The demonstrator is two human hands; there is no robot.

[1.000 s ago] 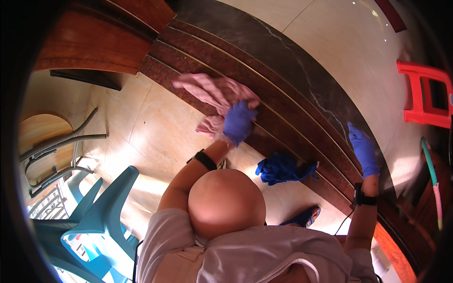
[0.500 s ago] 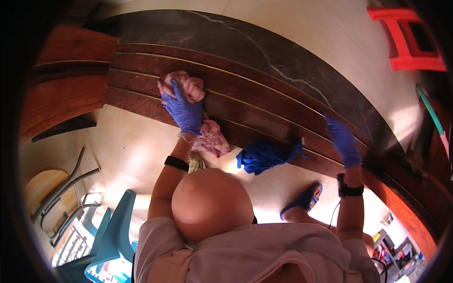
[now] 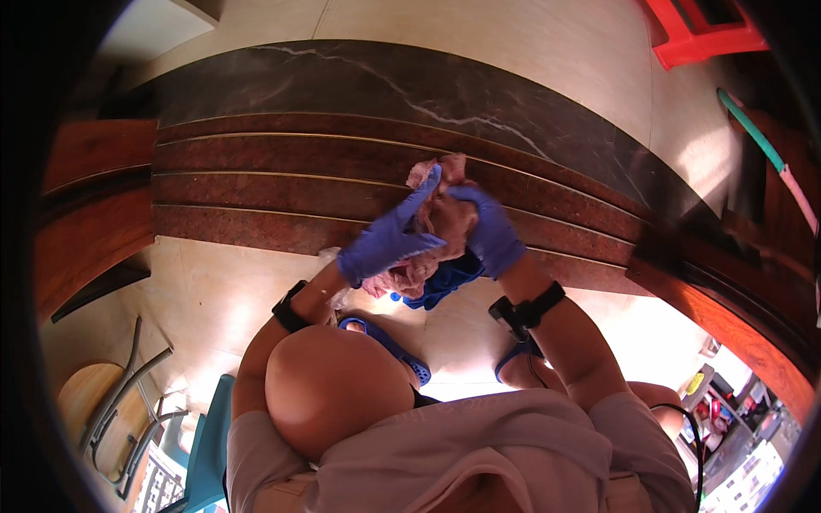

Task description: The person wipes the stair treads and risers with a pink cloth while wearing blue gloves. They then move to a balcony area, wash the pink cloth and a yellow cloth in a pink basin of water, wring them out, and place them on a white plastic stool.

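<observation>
A bunched pink cloth [image 3: 449, 218] is between my hands, over the dark red steps. My right hand [image 3: 489, 231], in a blue-purple glove, has its fingers curled round the cloth's right side. My left hand [image 3: 385, 241], gloved alike, reaches in from the left; its thumb and fingers are stretched apart against the cloth. A lower fold of pink fabric hangs below the left hand. Partly hidden under my hands lies a dark blue cloth [image 3: 440, 284] at the lowest step's edge.
Gold-lined red steps [image 3: 265, 188] run across, with a dark veined stone band [image 3: 342, 81] behind. A red stool [image 3: 705, 38] and a green-and-pink pole [image 3: 753, 128] stand far right. A folding chair [image 3: 107, 402] and a teal chair [image 3: 209, 453] are at left. Blue sandals [image 3: 398, 346] are below.
My left hand has moved right and lifted the pink cloth off the steps. The right hand has come in from the right and taken hold of the cloth. The view has shifted.
</observation>
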